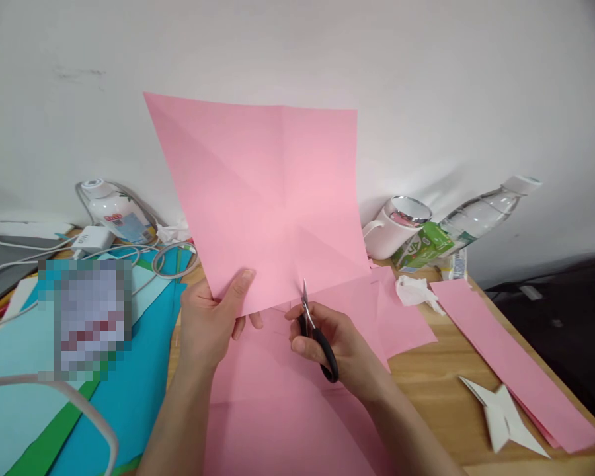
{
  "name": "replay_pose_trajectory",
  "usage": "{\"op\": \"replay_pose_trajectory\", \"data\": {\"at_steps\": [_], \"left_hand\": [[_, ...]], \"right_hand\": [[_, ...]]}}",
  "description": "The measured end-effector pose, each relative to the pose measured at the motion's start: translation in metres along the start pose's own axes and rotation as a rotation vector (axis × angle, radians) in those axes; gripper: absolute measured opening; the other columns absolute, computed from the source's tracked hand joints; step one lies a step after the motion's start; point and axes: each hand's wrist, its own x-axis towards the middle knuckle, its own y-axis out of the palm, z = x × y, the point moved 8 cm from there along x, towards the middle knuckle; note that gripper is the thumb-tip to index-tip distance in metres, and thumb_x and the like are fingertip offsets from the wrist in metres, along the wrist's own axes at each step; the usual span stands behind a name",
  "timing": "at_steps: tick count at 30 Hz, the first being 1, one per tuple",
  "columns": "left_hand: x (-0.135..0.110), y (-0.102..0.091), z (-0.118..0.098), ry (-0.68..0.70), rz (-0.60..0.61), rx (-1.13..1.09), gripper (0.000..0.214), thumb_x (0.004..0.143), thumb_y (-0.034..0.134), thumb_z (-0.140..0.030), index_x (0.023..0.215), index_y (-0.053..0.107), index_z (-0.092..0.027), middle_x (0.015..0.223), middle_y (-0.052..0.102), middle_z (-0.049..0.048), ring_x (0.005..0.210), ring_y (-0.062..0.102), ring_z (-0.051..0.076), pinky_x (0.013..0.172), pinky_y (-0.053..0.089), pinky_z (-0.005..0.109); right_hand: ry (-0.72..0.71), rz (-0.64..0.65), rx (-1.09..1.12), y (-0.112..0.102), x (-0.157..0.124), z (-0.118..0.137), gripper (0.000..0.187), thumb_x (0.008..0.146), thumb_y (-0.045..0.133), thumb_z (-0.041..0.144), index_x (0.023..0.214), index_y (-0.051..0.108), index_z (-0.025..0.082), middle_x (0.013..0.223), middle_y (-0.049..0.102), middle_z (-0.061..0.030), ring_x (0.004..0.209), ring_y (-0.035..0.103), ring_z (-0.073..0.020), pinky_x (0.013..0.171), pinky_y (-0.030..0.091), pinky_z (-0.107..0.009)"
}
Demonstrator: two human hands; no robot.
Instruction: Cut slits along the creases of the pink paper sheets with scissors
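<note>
A large creased sheet of pink paper (258, 192) is held up in front of the wall. My left hand (223, 314) pinches its lower left edge, thumb on the near face and fingers behind. In my right hand (332, 337) is a pair of scissors (323, 347) with black handles. The blades point upward at the sheet's lower edge, near a crease. Whether they are cutting into the paper, I cannot tell. Below the hands lie more pink sheets (287, 423), partly covered by my forearms.
Blue paper (123, 396), a charger (93, 239) with cables and a white bottle (121, 215) are on the left. At right stand a mug (391, 235), a green carton (421, 248) and a tilted clear bottle (490, 208). Pink strips (515, 363) and a folded white paper star (503, 416) lie near the table's right edge.
</note>
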Motion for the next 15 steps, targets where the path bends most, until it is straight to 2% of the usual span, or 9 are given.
{"op": "replay_pose_trajectory", "data": {"at_steps": [9, 15], "left_hand": [[0.0, -0.0004, -0.0004, -0.01, -0.014, -0.004, 0.035, 0.076, 0.062, -0.034, 0.048, 0.05, -0.018, 0.034, 0.052, -0.0018, 0.026, 0.039, 0.008, 0.026, 0.023, 0.019], [-0.0007, -0.0009, -0.0012, -0.023, -0.048, -0.021, 0.035, 0.075, 0.063, -0.032, 0.047, 0.049, -0.018, 0.031, 0.05, -0.0024, 0.024, 0.037, 0.007, 0.025, 0.021, 0.018]], "right_hand": [[0.006, -0.018, -0.002, -0.0016, 0.0003, -0.0024, 0.033, 0.069, 0.074, 0.039, 0.089, 0.058, 0.017, 0.069, 0.048, 0.0027, 0.06, 0.041, -0.0093, 0.057, 0.034, -0.024], [-0.011, -0.016, 0.002, -0.0015, -0.0008, -0.0024, 0.031, 0.07, 0.074, 0.035, 0.09, 0.058, 0.017, 0.07, 0.051, 0.0024, 0.062, 0.045, -0.0093, 0.06, 0.037, -0.023]]}}
